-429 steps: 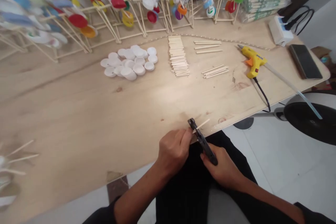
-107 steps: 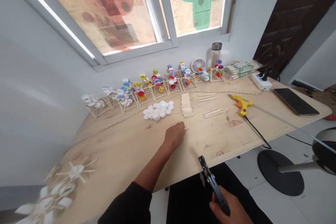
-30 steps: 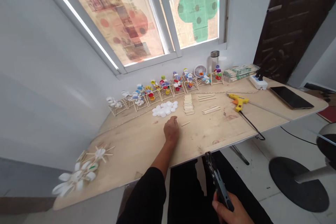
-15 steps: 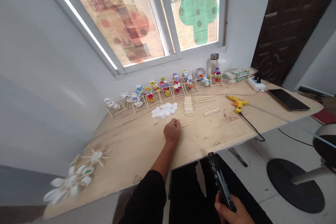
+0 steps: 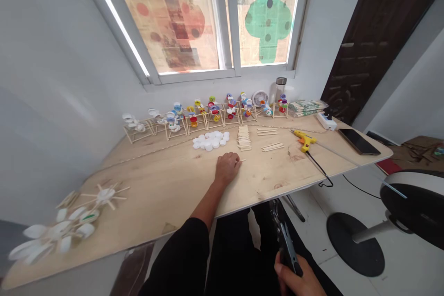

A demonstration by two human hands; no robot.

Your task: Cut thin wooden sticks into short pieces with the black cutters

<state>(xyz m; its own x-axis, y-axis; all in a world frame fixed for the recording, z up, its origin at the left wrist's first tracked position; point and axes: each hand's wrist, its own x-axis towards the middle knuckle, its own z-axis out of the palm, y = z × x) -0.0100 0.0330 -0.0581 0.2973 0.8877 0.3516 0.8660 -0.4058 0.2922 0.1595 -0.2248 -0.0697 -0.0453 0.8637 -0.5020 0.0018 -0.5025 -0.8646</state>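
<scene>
My left hand (image 5: 227, 169) has just reached the short wooden stick (image 5: 242, 160) at its 2 o'clock on the table (image 5: 156, 194), grip unclear, while my right hand (image 5: 291, 275) stays clenched on the black cutters (image 5: 287, 248).

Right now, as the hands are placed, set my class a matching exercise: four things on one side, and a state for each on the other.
Column 1
1. left hand
2. right hand
3. glue gun
4. phone

Column 2
A. grips a black tool
B. yellow, its cord trailing over the table's edge
C. rests on the table by a loose stick
D. lies flat near the table's right end

Pairs: 1-C, 2-A, 3-B, 4-D
</scene>
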